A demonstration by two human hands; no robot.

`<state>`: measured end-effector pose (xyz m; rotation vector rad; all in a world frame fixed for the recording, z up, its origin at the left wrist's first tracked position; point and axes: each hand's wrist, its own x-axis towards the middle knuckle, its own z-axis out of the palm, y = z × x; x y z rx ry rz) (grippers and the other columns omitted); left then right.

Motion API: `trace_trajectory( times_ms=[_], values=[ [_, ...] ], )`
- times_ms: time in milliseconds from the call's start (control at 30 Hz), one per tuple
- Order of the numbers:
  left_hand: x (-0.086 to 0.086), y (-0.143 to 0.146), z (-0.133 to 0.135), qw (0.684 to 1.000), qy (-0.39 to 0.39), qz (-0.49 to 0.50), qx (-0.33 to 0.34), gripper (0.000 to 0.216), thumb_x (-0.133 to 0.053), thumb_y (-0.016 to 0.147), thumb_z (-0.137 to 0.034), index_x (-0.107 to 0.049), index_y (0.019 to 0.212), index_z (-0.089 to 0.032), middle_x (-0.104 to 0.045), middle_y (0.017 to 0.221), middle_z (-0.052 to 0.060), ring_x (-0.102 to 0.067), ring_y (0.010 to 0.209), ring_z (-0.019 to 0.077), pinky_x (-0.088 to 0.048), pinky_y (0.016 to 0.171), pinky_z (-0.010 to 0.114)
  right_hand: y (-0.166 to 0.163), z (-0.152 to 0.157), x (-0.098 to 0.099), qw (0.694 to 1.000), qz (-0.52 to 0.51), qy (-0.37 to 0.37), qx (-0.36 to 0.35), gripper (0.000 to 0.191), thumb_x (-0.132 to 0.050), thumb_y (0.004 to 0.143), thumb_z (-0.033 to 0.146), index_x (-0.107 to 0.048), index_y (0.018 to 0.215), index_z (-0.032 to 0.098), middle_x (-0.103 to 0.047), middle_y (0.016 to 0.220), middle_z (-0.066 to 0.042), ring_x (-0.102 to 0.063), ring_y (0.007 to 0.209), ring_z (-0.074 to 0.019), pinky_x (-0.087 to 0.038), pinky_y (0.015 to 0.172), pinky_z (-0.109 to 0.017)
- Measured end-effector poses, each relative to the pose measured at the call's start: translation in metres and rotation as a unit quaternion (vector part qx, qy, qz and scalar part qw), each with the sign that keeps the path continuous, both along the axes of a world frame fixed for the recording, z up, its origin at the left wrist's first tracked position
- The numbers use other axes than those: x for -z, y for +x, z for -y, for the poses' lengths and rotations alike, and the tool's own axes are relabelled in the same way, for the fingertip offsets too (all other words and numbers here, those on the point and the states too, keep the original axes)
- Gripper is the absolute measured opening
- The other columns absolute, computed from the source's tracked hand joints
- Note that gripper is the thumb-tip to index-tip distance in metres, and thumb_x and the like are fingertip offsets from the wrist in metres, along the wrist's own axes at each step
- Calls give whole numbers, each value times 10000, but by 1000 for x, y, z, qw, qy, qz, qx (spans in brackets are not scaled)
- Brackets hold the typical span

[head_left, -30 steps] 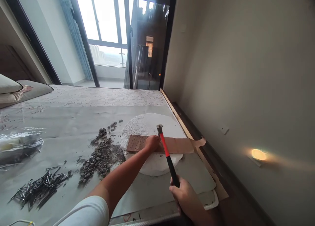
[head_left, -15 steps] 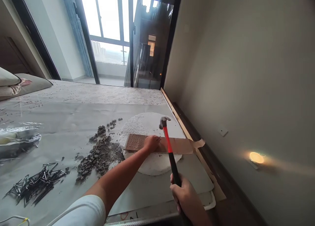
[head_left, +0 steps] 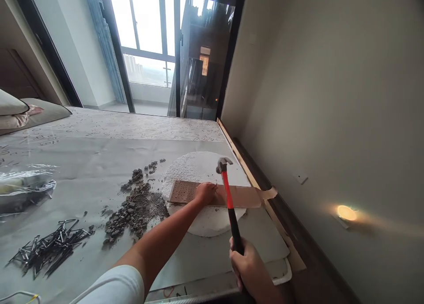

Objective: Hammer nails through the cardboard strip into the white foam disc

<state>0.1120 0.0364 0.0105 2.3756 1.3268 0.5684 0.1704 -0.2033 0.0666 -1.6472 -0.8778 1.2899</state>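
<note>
In my right hand (head_left: 247,264) is a claw hammer (head_left: 228,198) with a red and black handle, its grey head raised above the board. My left hand (head_left: 206,193) rests on a brown wooden board (head_left: 185,191), fingers pinched around a small nail (head_left: 216,187) that shows only in part. Rows of small dots, holes or nail heads, cover the board's left part; its right part is plain. Under the board lies a round white foam slab (head_left: 208,224). To the left is a heap of loose nails (head_left: 49,248).
Grey rubble (head_left: 129,211) lies left of the foam slab. A clear plastic bag (head_left: 26,189) sits at the far left. A wooden edge strip (head_left: 241,162) runs along the right side, close to the wall (head_left: 331,96). Folded bedding (head_left: 36,114) lies at the back left.
The hammer head has shifted slightly to the right and turned a little. My left hand stays on the board, still pinching.
</note>
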Motion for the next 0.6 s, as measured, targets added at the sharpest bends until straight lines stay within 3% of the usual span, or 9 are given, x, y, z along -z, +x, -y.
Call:
trace_trajectory(
  times_ms=[167, 300, 467, 600],
  values=[
    [5, 0, -3, 1000, -5, -17, -20, 359, -400, 823, -310, -703, 697, -165, -651, 728, 77, -544, 671, 159, -327, 599, 254, 2, -2, 10, 999, 13, -31, -12, 121, -413, 678, 222, -398, 797, 208, -261, 373, 132, -290, 241, -70, -238, 269, -183],
    [6, -1, -2, 1000, 8, -9, 0, 414, -359, 849, -373, -706, 731, -180, -665, 774, 72, -543, 682, 155, -331, 601, 249, 4, 0, 9, 1000, 3, -6, -5, 120, -446, 689, 249, -389, 789, 212, -285, 402, 129, -294, 263, -60, -261, 288, -179],
    [6, -2, -2, 1000, 2, -17, -9, 410, -365, 853, -364, -706, 729, -173, -672, 779, 82, -561, 694, 164, -342, 607, 253, 4, 0, 7, 999, -17, -39, -17, 98, -409, 699, 238, -373, 787, 213, -256, 348, 135, -271, 256, -76, -246, 281, -187],
    [7, -1, -2, 1000, 9, -16, 3, 397, -369, 855, -378, -711, 776, -193, -682, 829, 73, -573, 746, 168, -363, 653, 256, 5, 1, 6, 1000, 24, -9, 13, 103, -418, 707, 248, -378, 796, 215, -238, 366, 139, -282, 257, -70, -248, 287, -178]
  ],
)
